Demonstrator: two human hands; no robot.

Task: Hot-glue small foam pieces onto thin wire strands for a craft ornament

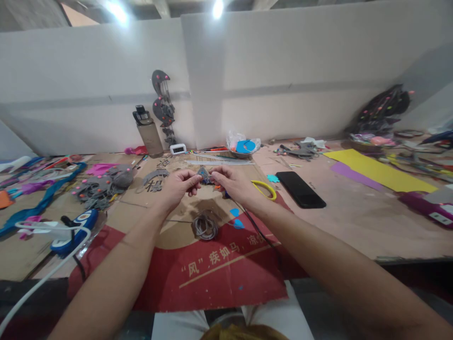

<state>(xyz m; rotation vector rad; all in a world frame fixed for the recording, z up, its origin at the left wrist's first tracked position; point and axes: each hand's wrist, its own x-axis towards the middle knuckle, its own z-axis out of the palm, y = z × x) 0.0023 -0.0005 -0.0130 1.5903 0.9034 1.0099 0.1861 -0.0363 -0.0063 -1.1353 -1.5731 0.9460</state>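
My left hand (184,182) and my right hand (228,181) are raised over the cardboard sheet, close together. Between their fingertips is a small grey piece with blue bits (204,174), too small to make out its kind. Thumb and fingers of each hand are pinched at one side of it. Below the hands lies a coil of grey cord (205,226) on the red and brown cardboard (226,264). Blue cut-out shapes (238,224) rest to its right. Beside my right wrist is a yellow ring-shaped handle (269,190), partly hidden by the arm.
A black phone (300,189) lies right of the cardboard. A bottle (150,137) stands at the back near a white digital timer (178,149). Grey pieces with pink pins (102,186) and a blue-white device with a cable (75,231) are on the left. Yellow sheets (378,170) lie right.
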